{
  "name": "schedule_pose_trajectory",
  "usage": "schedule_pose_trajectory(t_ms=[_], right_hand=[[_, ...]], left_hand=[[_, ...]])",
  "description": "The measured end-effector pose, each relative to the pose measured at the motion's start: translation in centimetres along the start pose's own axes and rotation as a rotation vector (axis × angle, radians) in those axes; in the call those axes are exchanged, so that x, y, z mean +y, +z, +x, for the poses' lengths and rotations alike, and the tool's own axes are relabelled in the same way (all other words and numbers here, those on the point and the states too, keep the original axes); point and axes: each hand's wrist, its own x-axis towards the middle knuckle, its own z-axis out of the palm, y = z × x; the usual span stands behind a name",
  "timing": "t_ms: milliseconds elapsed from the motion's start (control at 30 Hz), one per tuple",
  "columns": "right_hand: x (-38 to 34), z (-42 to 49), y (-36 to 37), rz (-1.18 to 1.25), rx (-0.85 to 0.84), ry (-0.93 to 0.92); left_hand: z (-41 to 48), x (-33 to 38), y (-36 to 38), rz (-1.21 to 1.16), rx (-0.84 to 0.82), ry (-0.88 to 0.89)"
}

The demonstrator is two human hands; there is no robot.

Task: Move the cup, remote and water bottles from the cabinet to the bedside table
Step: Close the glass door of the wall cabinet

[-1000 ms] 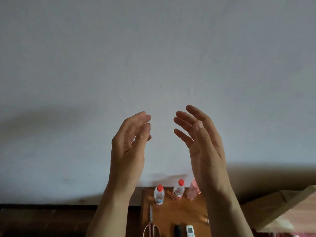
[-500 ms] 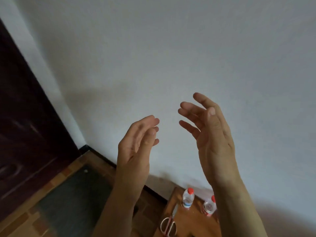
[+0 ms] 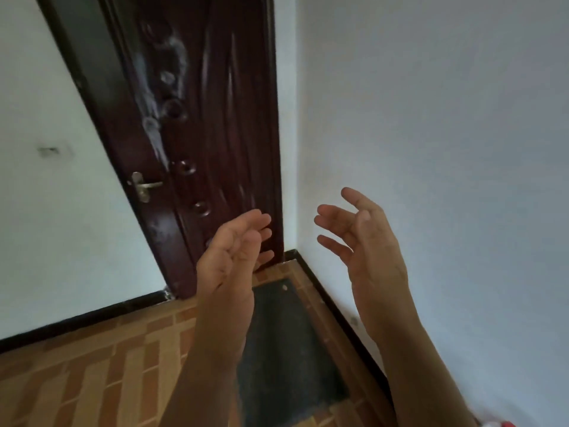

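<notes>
Facing a dark door [image 3: 197,124]: my left hand [image 3: 229,257] and right hand [image 3: 366,241] raised, apart, palms inward, fingers spread, holding nothing; grey mat [image 3: 283,343] below on brick-pattern floor [image 3: 92,365].

You're standing in a corner of a home, by the look of it a plain room near its entrance. A dark red-brown door [image 3: 197,143] with a metal lever handle [image 3: 144,186] sits in white plastered walls [image 3: 446,149]. Brick-patterned tile floor [image 3: 101,365], a black skirting board [image 3: 80,318] and a dark doormat [image 3: 286,349] complete it.
</notes>
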Motion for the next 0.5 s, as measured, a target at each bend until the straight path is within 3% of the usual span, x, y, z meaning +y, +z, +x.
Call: schedule_pose_trajectory(t_ms=[233, 500], right_hand=[[1.1, -1.0, 14.7, 0.115, -0.204, 0.01], [1.0, -2.3, 28.7, 0.182, -0.521, -0.011]], left_hand=[[-1.6, 3.3, -16.1, 0.142, 0.315, 0.038], [-2.5, 6.3, -27.8, 0.221, 0.55, 0.08]])
